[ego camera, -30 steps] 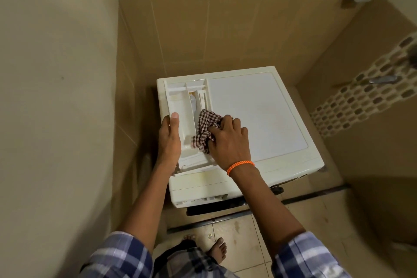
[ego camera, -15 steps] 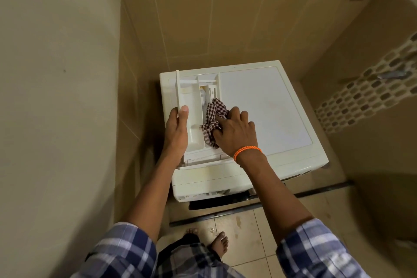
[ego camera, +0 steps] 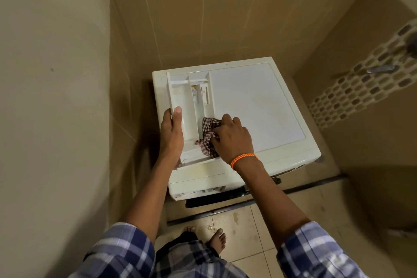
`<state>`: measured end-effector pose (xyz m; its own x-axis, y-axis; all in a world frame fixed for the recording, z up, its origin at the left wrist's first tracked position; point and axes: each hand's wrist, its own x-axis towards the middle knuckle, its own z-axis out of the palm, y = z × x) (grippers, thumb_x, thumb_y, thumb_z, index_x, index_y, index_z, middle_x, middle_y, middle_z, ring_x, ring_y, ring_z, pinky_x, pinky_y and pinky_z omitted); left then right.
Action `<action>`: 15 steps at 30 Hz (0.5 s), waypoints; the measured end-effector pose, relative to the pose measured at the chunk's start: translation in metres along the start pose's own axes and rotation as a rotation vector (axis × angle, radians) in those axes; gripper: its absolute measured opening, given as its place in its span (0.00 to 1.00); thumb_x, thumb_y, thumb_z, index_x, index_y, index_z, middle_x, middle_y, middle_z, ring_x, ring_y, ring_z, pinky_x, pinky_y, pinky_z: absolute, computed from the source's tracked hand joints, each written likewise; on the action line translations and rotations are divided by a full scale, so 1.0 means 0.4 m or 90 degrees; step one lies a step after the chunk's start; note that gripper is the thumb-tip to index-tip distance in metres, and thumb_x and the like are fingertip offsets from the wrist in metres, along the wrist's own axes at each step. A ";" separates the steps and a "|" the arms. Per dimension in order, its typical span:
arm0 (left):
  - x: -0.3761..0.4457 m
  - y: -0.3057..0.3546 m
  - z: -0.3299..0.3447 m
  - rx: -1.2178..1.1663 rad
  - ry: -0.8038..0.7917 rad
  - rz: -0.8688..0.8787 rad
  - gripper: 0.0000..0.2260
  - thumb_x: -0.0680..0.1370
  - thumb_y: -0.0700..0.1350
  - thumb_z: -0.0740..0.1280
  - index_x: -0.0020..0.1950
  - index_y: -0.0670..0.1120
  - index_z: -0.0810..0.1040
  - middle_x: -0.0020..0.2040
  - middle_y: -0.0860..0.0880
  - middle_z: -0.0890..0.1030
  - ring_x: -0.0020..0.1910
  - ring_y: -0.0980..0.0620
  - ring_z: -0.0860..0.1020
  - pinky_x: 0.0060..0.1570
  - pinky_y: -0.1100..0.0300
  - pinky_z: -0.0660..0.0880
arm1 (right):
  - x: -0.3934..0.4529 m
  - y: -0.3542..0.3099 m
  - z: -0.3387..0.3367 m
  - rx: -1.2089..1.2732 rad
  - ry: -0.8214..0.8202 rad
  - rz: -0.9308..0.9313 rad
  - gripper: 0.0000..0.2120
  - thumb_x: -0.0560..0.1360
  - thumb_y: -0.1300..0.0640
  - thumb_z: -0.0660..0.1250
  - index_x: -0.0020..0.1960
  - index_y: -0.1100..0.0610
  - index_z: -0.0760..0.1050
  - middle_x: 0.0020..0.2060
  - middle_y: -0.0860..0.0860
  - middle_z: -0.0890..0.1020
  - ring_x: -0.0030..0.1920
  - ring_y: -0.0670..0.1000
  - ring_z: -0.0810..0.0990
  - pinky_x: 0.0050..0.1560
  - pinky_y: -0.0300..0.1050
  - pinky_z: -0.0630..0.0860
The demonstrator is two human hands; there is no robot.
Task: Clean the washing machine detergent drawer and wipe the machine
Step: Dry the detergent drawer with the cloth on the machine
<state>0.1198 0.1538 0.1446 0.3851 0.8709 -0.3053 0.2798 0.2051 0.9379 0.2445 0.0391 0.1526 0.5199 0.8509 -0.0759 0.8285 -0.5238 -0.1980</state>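
A white detergent drawer [ego camera: 187, 101] lies flat on the left part of the washing machine's top [ego camera: 255, 106]. It has a long left compartment and smaller right ones. My left hand [ego camera: 172, 133] grips the drawer's left wall, thumb over the rim. My right hand [ego camera: 232, 139], with an orange band at the wrist, presses a brown-and-white checked cloth [ego camera: 208, 136] into the near right compartment. Part of the cloth is hidden under my fingers.
The machine stands in a narrow tiled corner, with a plain wall [ego camera: 56, 97] close on the left and brown tiles behind. A tap [ego camera: 381, 69] juts from the mosaic strip on the right wall. My bare foot [ego camera: 217, 240] is on the floor tiles in front.
My right hand has dragged the cloth toward me along the drawer, from its middle to the near end. My left hand keeps its hold on the left wall. The camera shifted slightly.
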 end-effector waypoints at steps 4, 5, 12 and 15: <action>0.003 -0.034 -0.004 -0.039 0.002 -0.031 0.08 0.88 0.59 0.58 0.54 0.63 0.75 0.53 0.64 0.78 0.55 0.64 0.76 0.62 0.63 0.69 | 0.015 -0.011 0.003 -0.037 0.065 -0.007 0.09 0.79 0.51 0.69 0.54 0.54 0.84 0.56 0.56 0.76 0.54 0.60 0.74 0.46 0.54 0.75; -0.004 -0.040 -0.004 -0.057 -0.002 -0.044 0.07 0.88 0.58 0.59 0.55 0.62 0.75 0.54 0.64 0.78 0.57 0.63 0.76 0.65 0.62 0.69 | 0.027 -0.013 -0.004 -0.038 0.072 0.001 0.10 0.80 0.50 0.67 0.54 0.54 0.84 0.56 0.56 0.76 0.54 0.61 0.74 0.47 0.55 0.75; 0.005 -0.031 0.000 -0.081 -0.021 -0.063 0.07 0.88 0.58 0.58 0.52 0.64 0.73 0.52 0.64 0.76 0.53 0.65 0.75 0.64 0.61 0.69 | 0.080 -0.015 -0.060 -0.006 -0.025 0.020 0.17 0.82 0.49 0.58 0.49 0.57 0.82 0.55 0.54 0.73 0.57 0.59 0.71 0.52 0.54 0.69; -0.003 -0.003 0.008 -0.071 -0.031 -0.039 0.11 0.88 0.58 0.57 0.46 0.64 0.69 0.46 0.63 0.72 0.47 0.66 0.73 0.53 0.68 0.69 | 0.101 -0.003 -0.089 0.088 -0.101 0.045 0.16 0.81 0.50 0.60 0.48 0.60 0.81 0.50 0.53 0.69 0.57 0.59 0.71 0.51 0.54 0.70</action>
<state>0.1216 0.1511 0.1433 0.4136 0.8327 -0.3682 0.2052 0.3088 0.9287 0.2717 0.0726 0.1845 0.5272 0.8139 -0.2443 0.7496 -0.5809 -0.3174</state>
